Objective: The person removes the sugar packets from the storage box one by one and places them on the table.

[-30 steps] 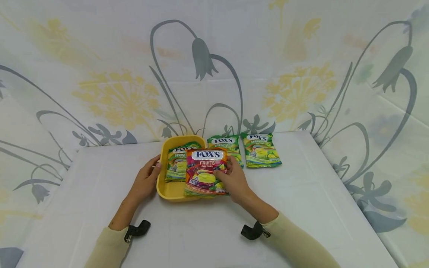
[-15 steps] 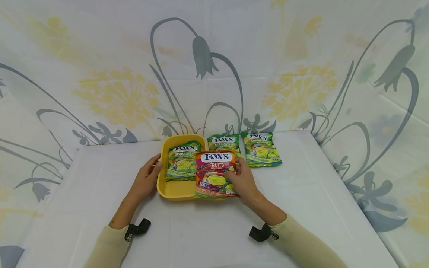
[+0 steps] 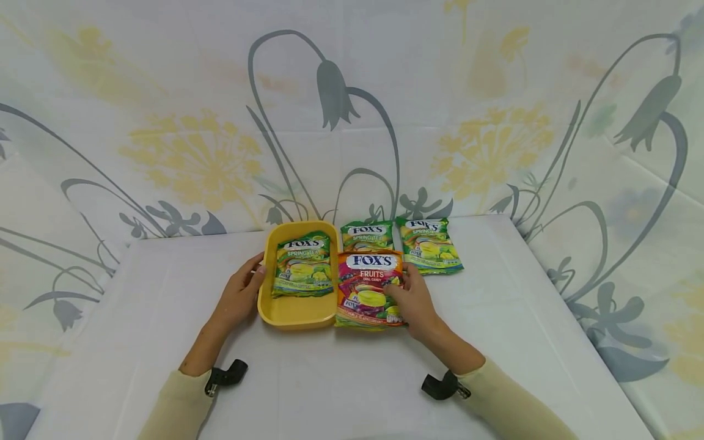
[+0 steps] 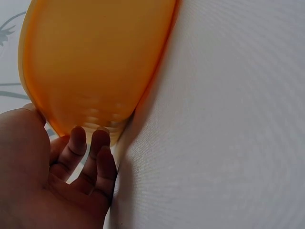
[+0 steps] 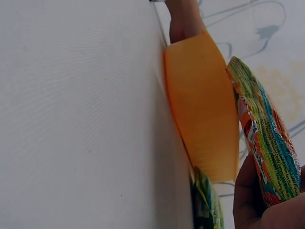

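Observation:
My right hand (image 3: 419, 299) pinches a red-purple packet of Fox's Fruits oval candy (image 3: 370, 293), thumb on its front. The packet stands tilted up just past the right rim of a yellow tray (image 3: 297, 315); its edge looks thick in the right wrist view, and whether another packet lies behind it I cannot tell. One green Fox's Spring Tea candy packet (image 3: 302, 266) lies inside the tray. At the tray's left end, my left hand (image 3: 239, 293) holds it, with thumb at the rim and bent fingers against the outer wall (image 4: 95, 71).
Behind the held packet lies a second green candy packet (image 3: 367, 234), partly covered by it. A third green packet (image 3: 430, 246) lies to its right. A white cloth (image 3: 330, 385) covers the table, and a flower-patterned curtain (image 3: 385, 73) hangs at the back.
My right hand has moved right with the Fruits candy packet, from over the tray to beyond its right rim. The green packet in the tray is now fully uncovered. My left hand stays put.

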Available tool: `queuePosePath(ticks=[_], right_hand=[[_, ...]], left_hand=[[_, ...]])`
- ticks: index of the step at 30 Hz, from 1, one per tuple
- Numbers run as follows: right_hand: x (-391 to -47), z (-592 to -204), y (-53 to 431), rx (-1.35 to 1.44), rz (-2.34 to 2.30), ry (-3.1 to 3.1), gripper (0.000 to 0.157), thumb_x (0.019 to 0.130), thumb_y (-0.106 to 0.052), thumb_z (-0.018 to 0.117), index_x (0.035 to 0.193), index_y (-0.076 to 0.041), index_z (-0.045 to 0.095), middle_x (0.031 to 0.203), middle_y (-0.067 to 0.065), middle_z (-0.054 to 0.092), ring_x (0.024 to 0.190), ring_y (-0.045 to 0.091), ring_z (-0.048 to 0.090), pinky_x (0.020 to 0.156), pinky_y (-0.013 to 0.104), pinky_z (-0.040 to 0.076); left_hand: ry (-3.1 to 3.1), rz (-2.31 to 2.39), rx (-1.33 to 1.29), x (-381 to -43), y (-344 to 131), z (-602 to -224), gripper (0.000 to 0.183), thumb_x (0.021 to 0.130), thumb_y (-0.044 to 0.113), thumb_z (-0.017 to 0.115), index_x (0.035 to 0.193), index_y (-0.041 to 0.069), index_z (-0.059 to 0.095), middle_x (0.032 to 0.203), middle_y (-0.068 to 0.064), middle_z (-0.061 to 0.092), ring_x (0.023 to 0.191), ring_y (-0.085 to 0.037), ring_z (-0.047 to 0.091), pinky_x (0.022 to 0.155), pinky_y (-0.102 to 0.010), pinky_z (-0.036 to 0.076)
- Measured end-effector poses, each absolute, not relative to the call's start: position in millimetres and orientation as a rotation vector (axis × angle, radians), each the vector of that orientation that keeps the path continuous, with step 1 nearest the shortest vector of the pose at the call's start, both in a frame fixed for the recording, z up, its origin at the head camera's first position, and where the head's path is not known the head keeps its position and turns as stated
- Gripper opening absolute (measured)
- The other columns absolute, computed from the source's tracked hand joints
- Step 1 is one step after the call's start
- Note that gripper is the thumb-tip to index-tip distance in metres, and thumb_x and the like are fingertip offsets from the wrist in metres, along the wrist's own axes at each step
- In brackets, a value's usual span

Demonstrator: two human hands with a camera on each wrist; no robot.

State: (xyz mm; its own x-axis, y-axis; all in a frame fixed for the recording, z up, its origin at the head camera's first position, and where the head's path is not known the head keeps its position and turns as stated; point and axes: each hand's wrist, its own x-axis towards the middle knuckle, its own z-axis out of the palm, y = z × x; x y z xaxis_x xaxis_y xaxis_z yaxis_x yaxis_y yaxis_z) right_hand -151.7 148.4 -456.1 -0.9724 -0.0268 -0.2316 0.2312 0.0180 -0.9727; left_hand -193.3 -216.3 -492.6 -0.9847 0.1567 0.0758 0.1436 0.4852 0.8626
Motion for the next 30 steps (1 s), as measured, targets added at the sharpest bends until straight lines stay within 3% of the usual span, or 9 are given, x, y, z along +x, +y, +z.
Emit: queuePosePath(ticks=[30], right_hand=[[-143, -482, 155, 0.238, -1.937, 2.188, 0.052, 0.093, -0.01, 0.062, 0.138, -0.009, 0.037, 0.128, 0.017, 0.058, 0.104, 0.028, 0.064, 0.083, 0.039, 0.057]], left_hand=[[2.694, 1.565, 0.257, -193, -216, -493, 0.055, 0.107, 0.046, 0.039, 0.155, 0.019, 0.037, 0.118, -0.01, 0.054, 0.09, -0.023, 0.053, 0.07, -0.024, 0.047]])
